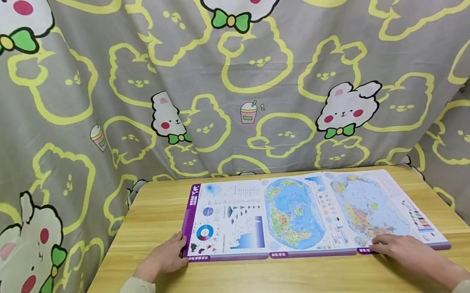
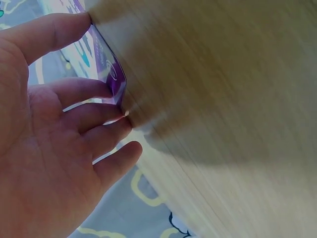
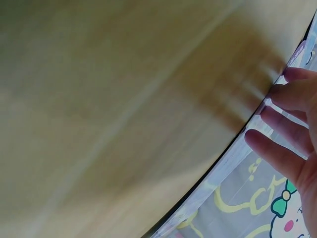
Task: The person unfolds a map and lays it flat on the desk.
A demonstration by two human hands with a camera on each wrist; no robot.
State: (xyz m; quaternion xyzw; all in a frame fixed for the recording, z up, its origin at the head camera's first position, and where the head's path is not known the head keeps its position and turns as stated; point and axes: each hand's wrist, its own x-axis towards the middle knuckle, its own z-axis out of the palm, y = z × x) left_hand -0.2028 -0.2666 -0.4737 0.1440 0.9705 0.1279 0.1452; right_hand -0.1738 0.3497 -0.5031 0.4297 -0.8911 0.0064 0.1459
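Observation:
A folded world map (image 1: 294, 215) with purple edges lies on the wooden table, its three upright panels side by side showing charts and two oval maps. At its near left corner is my left hand (image 1: 167, 258); the fingers touch the purple edge. The left wrist view shows this hand (image 2: 64, 129) with thumb and fingers spread around the purple corner (image 2: 115, 79). My right hand (image 1: 411, 252) rests its fingertips on the near edge of the right panel. In the right wrist view, the fingers (image 3: 277, 153) lie nearly straight along the map's edge (image 3: 225, 163).
A wooden table (image 1: 252, 288) carries the map toward its far side. Behind it and on both sides hangs a grey curtain (image 1: 204, 72) with yellow outlines and white rabbits, close to the table's edges.

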